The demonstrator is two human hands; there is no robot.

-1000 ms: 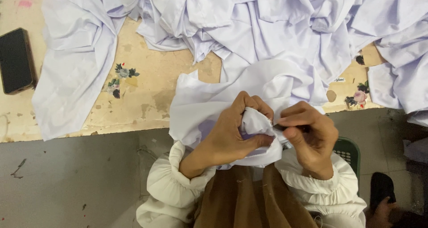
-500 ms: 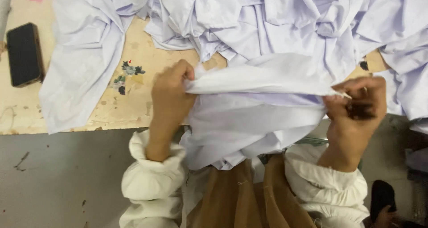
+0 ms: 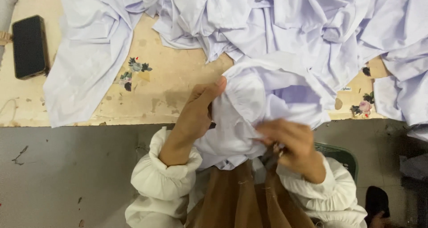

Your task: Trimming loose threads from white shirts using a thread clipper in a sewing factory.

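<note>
The left hand (image 3: pixel 196 116) pinches a white cloth (image 3: pixel 263 103), thumb on top and fingers tucked under the fold. The right hand (image 3: pixel 287 143) is blurry; its fingers curl shut on the cloth's lower edge. The cloth bunches between both hands, over the table (image 3: pixel 169 85) edge. More white cloths (image 3: pixel 276 22) pile behind. A phone (image 3: pixel 30 46) lies far left.

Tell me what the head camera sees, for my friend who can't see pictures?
A person's left hand and blurred right hand hold a pale white garment over a worn table. More white garments are heaped behind, and a black phone lies far left.
</note>
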